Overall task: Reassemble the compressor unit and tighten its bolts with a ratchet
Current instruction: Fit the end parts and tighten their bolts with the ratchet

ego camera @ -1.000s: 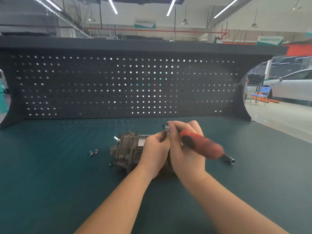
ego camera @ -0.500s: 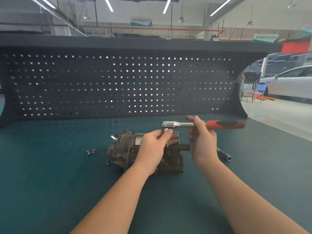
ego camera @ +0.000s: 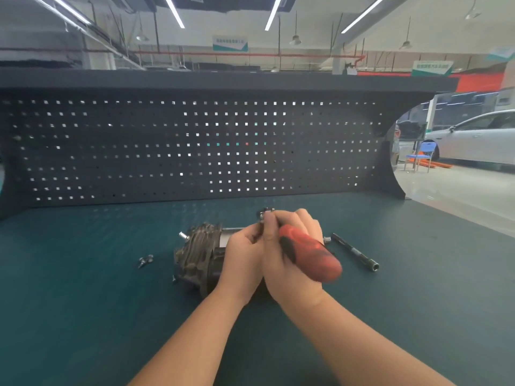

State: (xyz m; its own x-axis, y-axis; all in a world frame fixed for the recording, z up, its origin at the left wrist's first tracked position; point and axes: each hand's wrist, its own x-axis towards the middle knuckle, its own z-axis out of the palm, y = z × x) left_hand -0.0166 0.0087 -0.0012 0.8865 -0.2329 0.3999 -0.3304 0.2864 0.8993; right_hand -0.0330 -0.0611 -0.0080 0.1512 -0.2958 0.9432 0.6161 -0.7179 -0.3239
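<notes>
A dark, ribbed compressor unit (ego camera: 196, 257) lies on its side in the middle of the green bench. My left hand (ego camera: 242, 252) grips its right part from above, fingers curled over the body. My right hand (ego camera: 292, 257) grips a ratchet with a red and black handle (ego camera: 309, 256); the handle points toward me and to the right and is blurred. The ratchet's silver head (ego camera: 266, 213) shows just above my fingers, over the compressor's far side. The bolt under the head is hidden by my hands.
Two loose bolts (ego camera: 145, 260) lie on the mat left of the compressor. A black extension bar with a socket end (ego camera: 355, 252) lies to the right. A dark pegboard (ego camera: 195, 149) closes off the back of the bench. A white car (ego camera: 473, 140) stands beyond, right.
The ratchet handle, pointing right half a second ago, has swung back toward me, as it was a second ago. My left hand stays on the compressor.
</notes>
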